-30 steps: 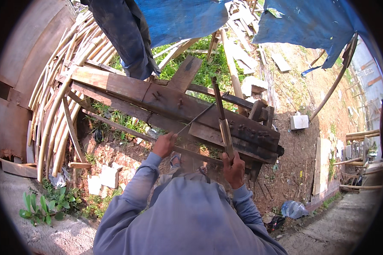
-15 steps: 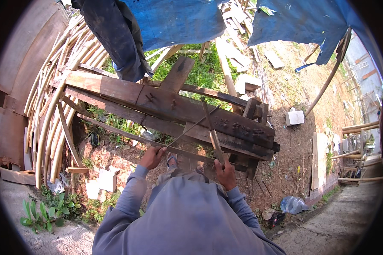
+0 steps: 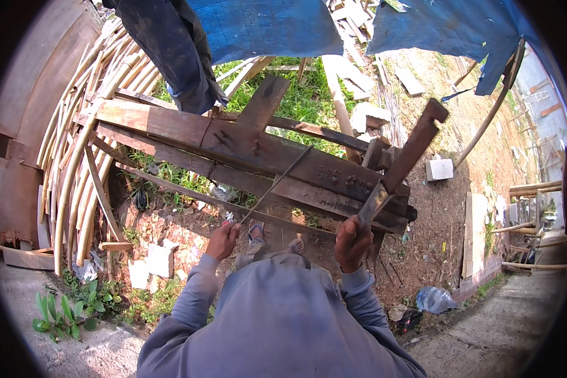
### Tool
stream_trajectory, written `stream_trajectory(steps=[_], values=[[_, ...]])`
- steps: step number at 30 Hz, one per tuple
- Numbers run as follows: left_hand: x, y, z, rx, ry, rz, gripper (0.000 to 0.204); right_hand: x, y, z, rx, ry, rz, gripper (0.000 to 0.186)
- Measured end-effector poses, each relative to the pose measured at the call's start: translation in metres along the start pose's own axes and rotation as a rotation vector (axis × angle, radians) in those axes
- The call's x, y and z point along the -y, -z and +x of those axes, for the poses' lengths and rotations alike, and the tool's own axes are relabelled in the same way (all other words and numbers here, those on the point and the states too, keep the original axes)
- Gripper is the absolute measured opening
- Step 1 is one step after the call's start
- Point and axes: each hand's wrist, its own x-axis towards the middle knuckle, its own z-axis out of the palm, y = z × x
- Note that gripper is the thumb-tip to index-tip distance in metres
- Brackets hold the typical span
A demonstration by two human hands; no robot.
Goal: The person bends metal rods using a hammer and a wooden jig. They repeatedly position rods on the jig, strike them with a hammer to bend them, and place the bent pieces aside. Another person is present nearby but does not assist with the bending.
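Note:
My left hand [image 3: 222,240] is closed round the near end of a thin steel rod [image 3: 274,184]. The rod slants up and right across a dark wooden bench [image 3: 164,130], its far end over the top plank. In my right hand [image 3: 353,244] I grip the handle end of a flat rusty bending bar [image 3: 416,146] with a notched tip. The bar tilts up and to the right over the bench's right end, apart from the rod. Short metal pegs [image 3: 254,148] stand up from the plank, with more clustered toward its right end.
Long bamboo poles [image 3: 75,189] are stacked at the left. Dark trousers [image 3: 170,50] and a blue tarp [image 3: 264,31] hang beyond the bench. A white block [image 3: 439,169] lies right of it, and a crumpled clear plastic bottle [image 3: 435,300] at lower right.
The bending bar has swung from across the bench, beside the rod, to the right and up. My right hand has risen a little to the right. The rod has turned steeper, its far end shifting left.

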Motion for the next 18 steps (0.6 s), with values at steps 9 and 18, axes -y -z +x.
stream_trajectory(steps=[9, 18], values=[[-0.002, 0.004, 0.002, -0.025, -0.05, 0.001, 0.035, 0.001, -0.011, -0.009, 0.377, -0.305, -0.345, 0.041], [-0.005, 0.002, -0.002, 0.04, 0.03, -0.012, 0.045, -0.067, -0.014, -0.019, 0.314, -0.236, -0.548, 0.045]])
